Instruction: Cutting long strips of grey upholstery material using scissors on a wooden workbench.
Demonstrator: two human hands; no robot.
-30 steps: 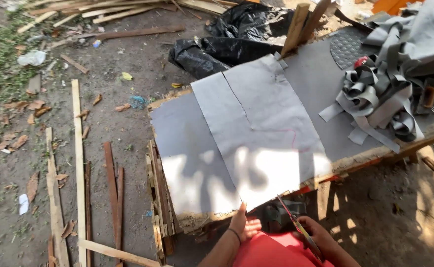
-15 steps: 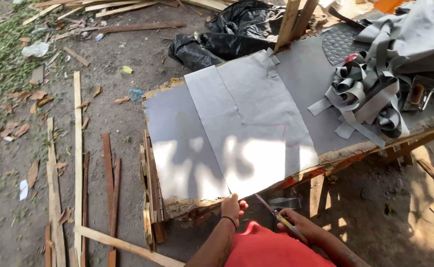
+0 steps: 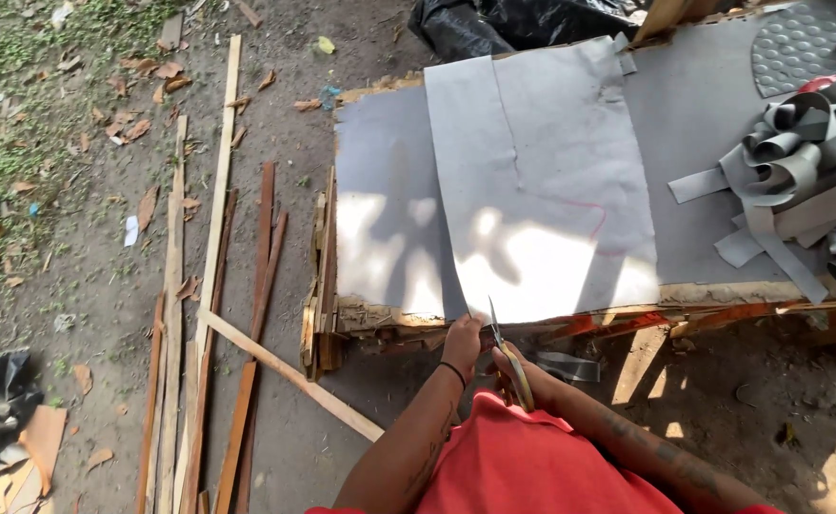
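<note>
Scissors (image 3: 506, 354) in right hand (image 3: 515, 373), grey sheet (image 3: 542, 181) edge.

We noted a red garment (image 3: 532, 466) covering the torso, arms bare below it. The left wrist carried a thin dark band (image 3: 453, 374). Dark tattoo markings (image 3: 666, 466) ran along the right forearm, fainter ones along the left.

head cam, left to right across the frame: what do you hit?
Grass patch → long wooden slats on the dirt → grey sheet on the worktable, with left hand and right hand holding scissors at its near edge → pile of curled grey strips.
</note>
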